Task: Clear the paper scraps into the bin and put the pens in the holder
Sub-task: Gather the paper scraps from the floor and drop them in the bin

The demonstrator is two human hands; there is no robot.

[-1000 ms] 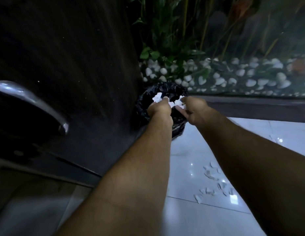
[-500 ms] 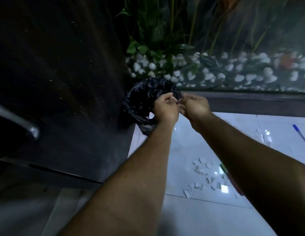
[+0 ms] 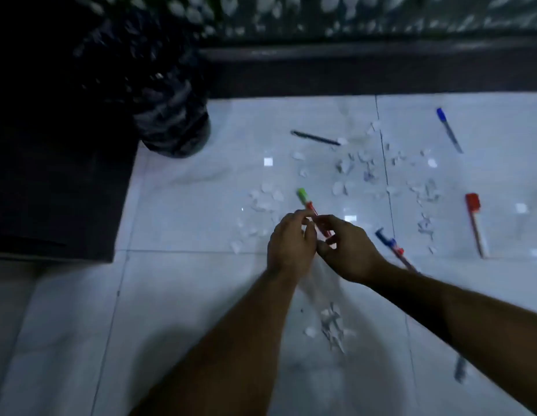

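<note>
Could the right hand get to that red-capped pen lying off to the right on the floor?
Probably yes. The red-capped pen lies in the open on the tiled floor, to the right of the right hand, with only loose paper scraps nearby and nothing on top of it.

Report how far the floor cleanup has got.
Done: can't tell; the bin's inside isn't visible. In hand: both hands, left hand and right hand, meet over the green-capped pen. Left: paper scraps and several pens on the floor; no holder visible.
</note>
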